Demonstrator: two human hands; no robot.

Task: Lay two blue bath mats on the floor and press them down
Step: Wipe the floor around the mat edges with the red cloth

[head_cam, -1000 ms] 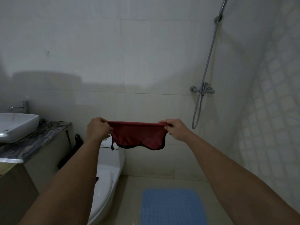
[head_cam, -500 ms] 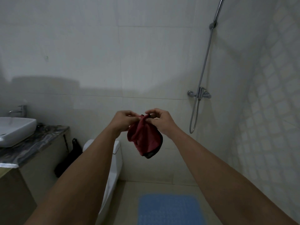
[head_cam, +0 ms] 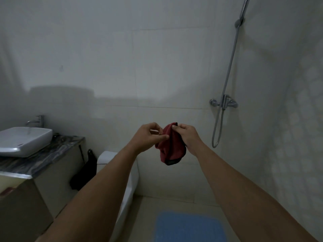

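Observation:
One blue bath mat (head_cam: 190, 227) lies flat on the beige floor at the bottom of the view, its near end cut off by the frame. Both arms are stretched out in front of me at chest height. My right hand (head_cam: 188, 137) grips a folded dark red cloth (head_cam: 172, 147) with a black edge, which hangs down below it. My left hand (head_cam: 150, 137) pinches the cloth's left side with thumb and fingers. A second blue mat is not in view.
A white toilet (head_cam: 108, 157) stands below my left arm. A white basin (head_cam: 22, 140) with a tap sits on a dark marble counter at left. A shower hose and mixer (head_cam: 224, 103) hang on the back wall at right.
The red cloth was stretched wide between both hands; my hands have come together and the cloth now hangs folded. The view has tilted up slightly.

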